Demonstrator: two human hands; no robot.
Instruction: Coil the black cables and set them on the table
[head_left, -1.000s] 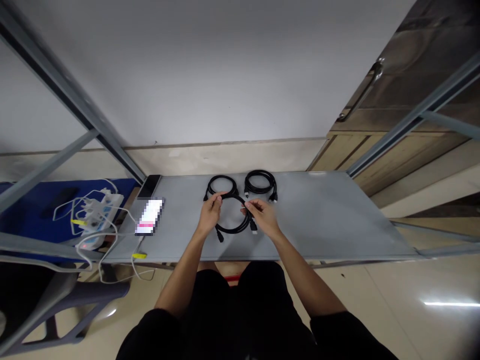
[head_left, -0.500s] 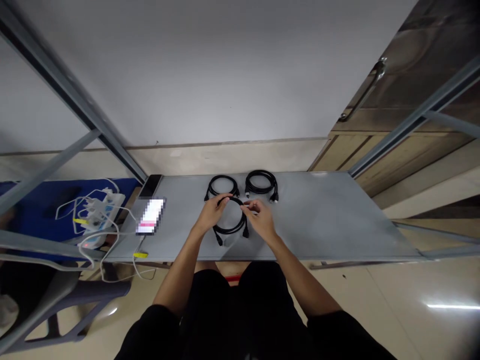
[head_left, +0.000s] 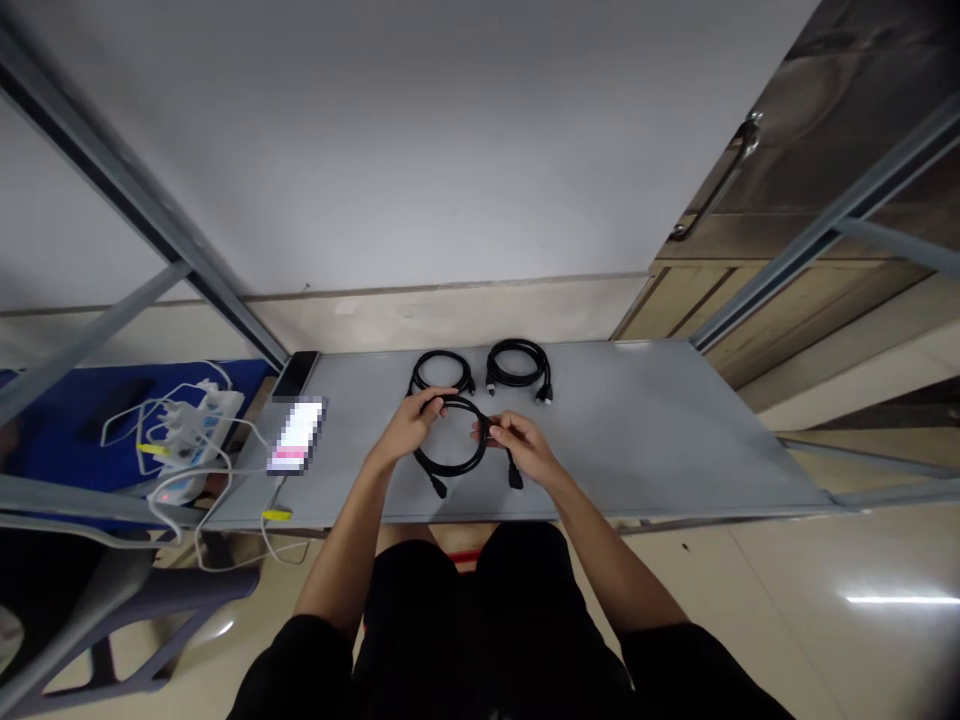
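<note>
Between my hands is a black cable point(head_left: 454, 470) wound into a round coil, with its two plug ends hanging down toward the front edge of the table. My left hand point(head_left: 409, 422) grips the coil's upper left, thumb and fingers closed on it. On the right side, my right hand point(head_left: 519, 442) pinches the coil, and one plug end dangles just below its fingers. Behind lie two more coiled black cables: a thinner coil point(head_left: 442, 354) at the left and a thicker coil point(head_left: 519, 344) at the right, both apart from my hands.
The grey table point(head_left: 645, 430) stands between metal frame posts against a wall. At its left lie a phone with a lit, blurred screen point(head_left: 298, 435) and a dark flat device point(head_left: 297, 373). A white power strip point(head_left: 199, 440) with tangled white cords sits farther left.
My right hand has moved down along the coil's right side. The coil looks rounder, and its right plug end has swung outward to the right.
</note>
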